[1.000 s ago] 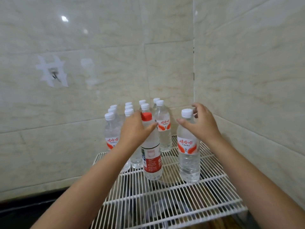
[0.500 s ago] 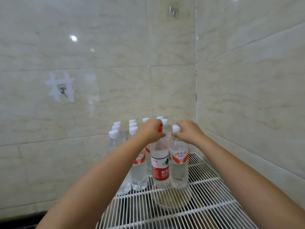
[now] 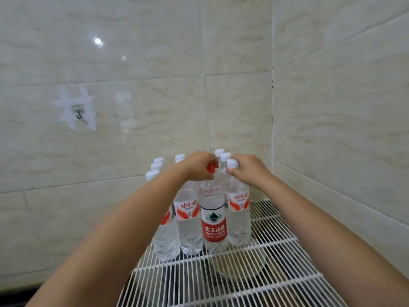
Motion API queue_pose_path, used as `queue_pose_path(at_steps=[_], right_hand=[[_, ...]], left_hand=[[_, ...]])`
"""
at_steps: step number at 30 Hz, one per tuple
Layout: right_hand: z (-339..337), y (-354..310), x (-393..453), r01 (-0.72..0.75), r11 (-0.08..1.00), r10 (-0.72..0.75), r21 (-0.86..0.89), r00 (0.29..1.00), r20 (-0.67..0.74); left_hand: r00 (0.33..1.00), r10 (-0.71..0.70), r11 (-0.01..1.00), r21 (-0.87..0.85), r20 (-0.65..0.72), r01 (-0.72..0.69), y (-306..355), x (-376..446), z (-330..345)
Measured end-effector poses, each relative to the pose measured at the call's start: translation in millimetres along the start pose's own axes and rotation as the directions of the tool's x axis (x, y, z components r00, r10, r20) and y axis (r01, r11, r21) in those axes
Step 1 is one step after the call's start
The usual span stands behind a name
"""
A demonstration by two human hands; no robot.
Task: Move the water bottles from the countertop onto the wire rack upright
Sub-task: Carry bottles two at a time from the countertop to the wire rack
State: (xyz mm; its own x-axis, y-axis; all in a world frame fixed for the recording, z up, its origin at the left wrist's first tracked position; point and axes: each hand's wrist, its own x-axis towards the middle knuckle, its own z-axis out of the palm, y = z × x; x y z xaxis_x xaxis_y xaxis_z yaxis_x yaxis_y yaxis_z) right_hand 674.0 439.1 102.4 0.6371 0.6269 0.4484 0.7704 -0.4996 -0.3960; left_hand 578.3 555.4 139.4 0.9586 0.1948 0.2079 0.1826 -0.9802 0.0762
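Bottles: two more are on the wire rack [image 3: 276,258] now, slid back from the front part of the shelf until they sit tight against the rest of the cluster, all upright.
Left hand [image 3: 200,166]: clenched around the neck of the red-cap bottle [image 3: 213,218], fingers covering most of the cap. A second ago it held this one further out toward the front.
Right hand [image 3: 249,171]: grip closed on the neck of the white-cap bottle [image 3: 239,216], just under the cap (thumb in front, fingers wrapped behind).
Position: both bottles stand side by side, touching, bases on the wires; the older white-cap group [image 3: 186,220] is just to the left and behind.
Meaning for the task: I'd say these two are basically placed, only the letting go is left.
Watch out: wire gaps could let a base rock, so I'd release gently.
Worktop: not really in view, so can't tell if any bottles are left to fetch.
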Motion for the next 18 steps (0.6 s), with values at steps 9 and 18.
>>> queue_pose_path(at_steps=[9,18], right_hand=[[13.1,-1.9,-7.6,-0.017,0.998,0.019,-0.059,0.999,0.031],[30.6,-11.0,-48.8,0.106,0.954,-0.155,-0.281,0.975,-0.158]], left_hand=[[0.999,0.004,1.0,-0.013,-0.043,-0.004,-0.6,-11.1,17.5],[0.961,-0.049,0.964,0.239,-0.274,0.117,-9.0,-57.2,34.9]])
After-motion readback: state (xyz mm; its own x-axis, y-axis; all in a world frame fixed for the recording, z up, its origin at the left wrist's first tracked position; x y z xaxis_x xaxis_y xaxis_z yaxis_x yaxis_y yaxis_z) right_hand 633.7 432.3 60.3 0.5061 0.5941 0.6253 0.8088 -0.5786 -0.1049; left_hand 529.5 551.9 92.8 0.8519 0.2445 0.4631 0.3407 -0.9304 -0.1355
